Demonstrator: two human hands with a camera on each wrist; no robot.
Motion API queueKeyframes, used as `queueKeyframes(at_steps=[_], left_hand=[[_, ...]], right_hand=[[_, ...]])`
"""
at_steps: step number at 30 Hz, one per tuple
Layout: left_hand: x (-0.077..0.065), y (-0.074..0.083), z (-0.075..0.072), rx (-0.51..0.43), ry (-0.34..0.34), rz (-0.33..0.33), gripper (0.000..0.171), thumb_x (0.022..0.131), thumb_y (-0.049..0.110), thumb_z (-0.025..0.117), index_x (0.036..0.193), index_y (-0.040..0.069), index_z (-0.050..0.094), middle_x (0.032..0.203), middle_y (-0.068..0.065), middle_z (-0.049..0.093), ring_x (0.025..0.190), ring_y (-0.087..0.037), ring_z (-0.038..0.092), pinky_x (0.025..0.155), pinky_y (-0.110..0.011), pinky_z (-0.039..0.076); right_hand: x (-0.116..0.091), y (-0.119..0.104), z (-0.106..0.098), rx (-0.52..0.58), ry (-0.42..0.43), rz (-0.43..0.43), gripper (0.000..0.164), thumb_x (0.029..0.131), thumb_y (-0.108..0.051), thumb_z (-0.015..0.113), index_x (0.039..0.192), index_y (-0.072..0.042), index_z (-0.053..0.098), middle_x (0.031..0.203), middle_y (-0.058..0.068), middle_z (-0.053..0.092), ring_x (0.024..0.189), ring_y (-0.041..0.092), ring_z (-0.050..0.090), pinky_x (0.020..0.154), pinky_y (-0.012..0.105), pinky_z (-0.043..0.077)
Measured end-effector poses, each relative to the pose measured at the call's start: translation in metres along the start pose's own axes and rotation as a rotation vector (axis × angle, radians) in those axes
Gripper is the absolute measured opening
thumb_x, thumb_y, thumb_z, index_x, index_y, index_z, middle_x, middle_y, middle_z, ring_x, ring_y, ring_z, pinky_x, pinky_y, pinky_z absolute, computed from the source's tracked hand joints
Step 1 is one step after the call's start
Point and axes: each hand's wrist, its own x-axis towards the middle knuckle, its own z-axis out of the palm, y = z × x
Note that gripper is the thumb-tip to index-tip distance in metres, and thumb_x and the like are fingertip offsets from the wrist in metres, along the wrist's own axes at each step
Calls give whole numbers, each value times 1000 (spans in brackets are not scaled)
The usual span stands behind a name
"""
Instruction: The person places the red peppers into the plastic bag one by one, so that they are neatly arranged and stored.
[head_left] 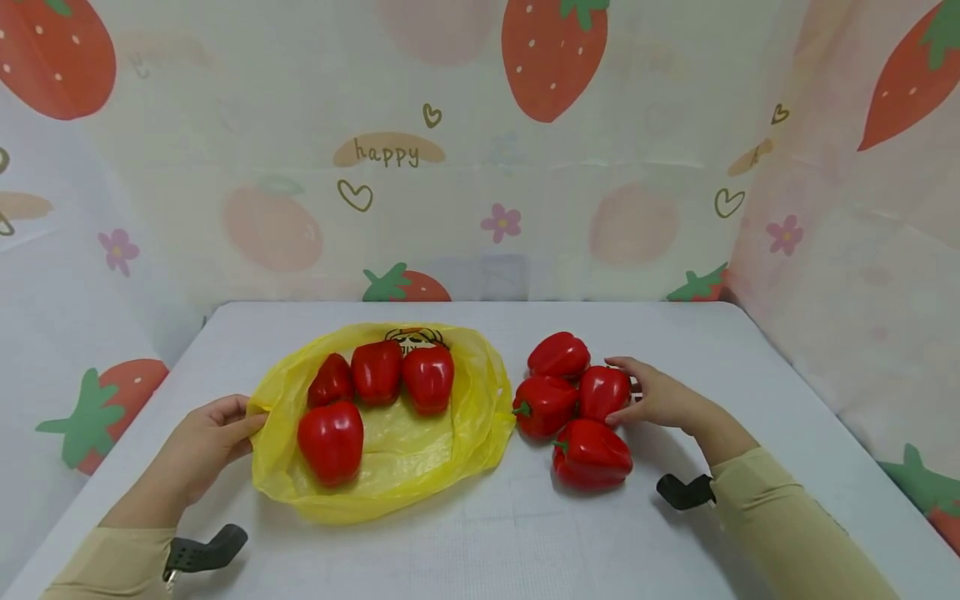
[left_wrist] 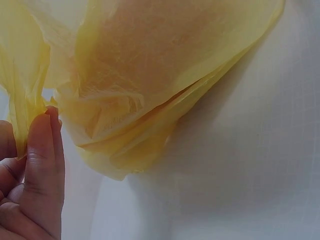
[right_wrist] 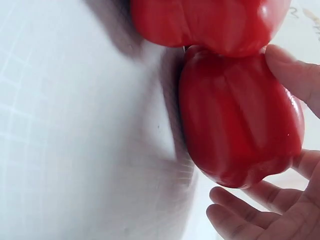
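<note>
A yellow plastic bag (head_left: 405,492) lies spread on the left of the table with its mouth facing up. Several red bell peppers (head_left: 331,443) are inside it. My left hand (head_left: 206,446) pinches the bag's left rim between thumb and fingers; the left wrist view shows the gathered film (left_wrist: 22,125) there. To the bag's right sits a cluster of several more red bell peppers. My right hand (head_left: 660,400) holds the rightmost middle bell pepper (right_wrist: 240,117) of that cluster, thumb on one side and fingers round the other. It touches a neighbouring bell pepper (right_wrist: 210,22).
The peppers stand on a white table (head_left: 480,550) with a fine grid texture. Strawberry-print curtains (head_left: 465,225) enclose its back and sides. A black curved device (head_left: 206,552) is strapped to the left wrist, and a similar black device (head_left: 684,492) to the right.
</note>
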Motion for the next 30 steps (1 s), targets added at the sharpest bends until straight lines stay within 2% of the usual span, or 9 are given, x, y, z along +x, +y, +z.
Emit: queueKeyframes(at_steps=[5,13,30], left_hand=[[-1,0,0,-1,-2,-14,50,90,37,55,122,0,47,111,-5,57,90,-12,57,80,-25,51],[-1,0,1,6,6,1,49,90,36,54,122,-1,47,110,-5,58,90,-12,57,80,-25,51],[-1,0,0,10,1,-11,51,90,38,55,122,0,47,113,-7,56,92,-14,57,81,-26,51]], right_hand=[[0,2,-3,-18,1,5,88,70,-27,78,141,-13,27,137,19,32,122,45,34,81,46,51],[-1,1,-9,-50,21,-12,84,75,-15,71,143,-11,21,139,21,26,123,45,32,85,49,48],[4,1,-2,-131,78,-8,102,68,-26,80,145,-7,15,139,22,26,124,41,29,87,51,46]])
